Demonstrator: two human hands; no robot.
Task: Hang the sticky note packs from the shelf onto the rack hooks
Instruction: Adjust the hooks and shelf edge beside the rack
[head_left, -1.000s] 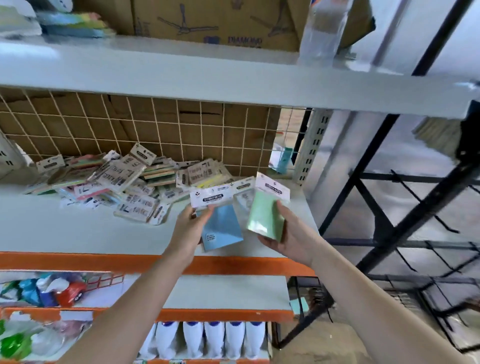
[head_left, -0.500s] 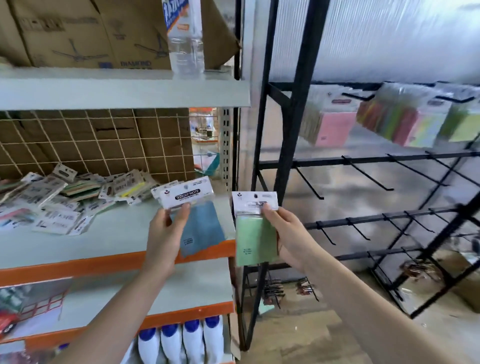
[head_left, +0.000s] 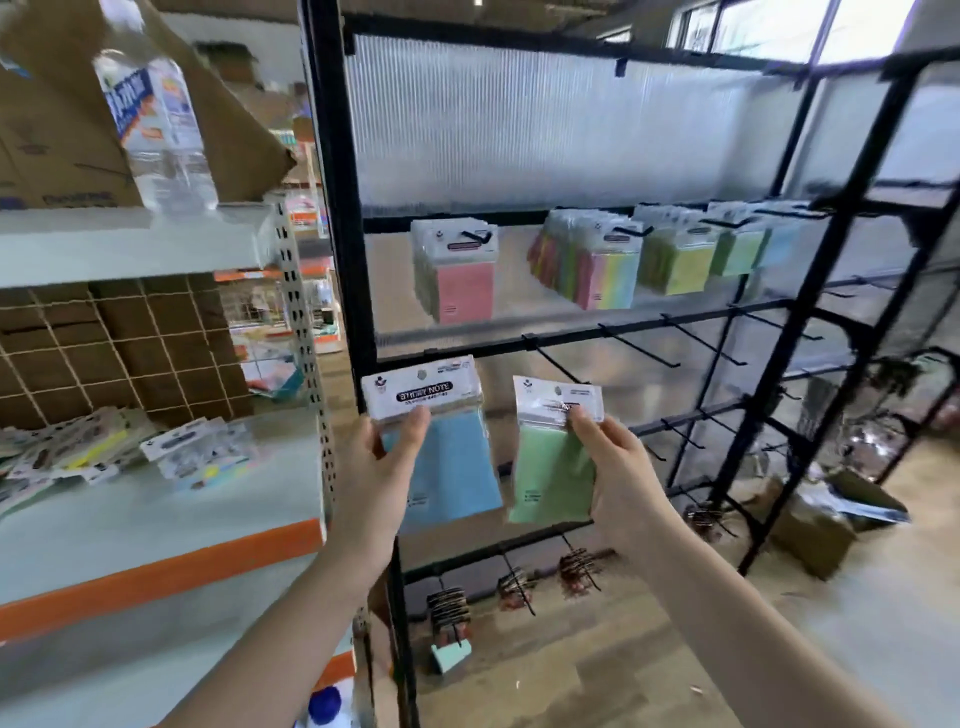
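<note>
"What's she holding?"
"Left hand (head_left: 382, 470) pinches a blue sticky note pack (head_left: 441, 441); right hand (head_left: 618, 467) pinches a green sticky note pack (head_left: 553, 457), near the black wire rack (head_left: 332, 208)."
"Tip?"
"Line the top hole up with a bare hook (head_left: 639, 349), slide straight."

Two hands are up, the left (head_left: 387, 462) with one blue sticky note pack (head_left: 447, 467), the right (head_left: 615, 470) with one green pack (head_left: 550, 467). Five bunches of packs hang on the rack's top row, the pink bunch (head_left: 460, 273) leftmost. One water bottle (head_left: 156, 124) stands on the upper shelf. The loose pile (head_left: 130, 447) on the shelf is too jumbled to count.
</note>
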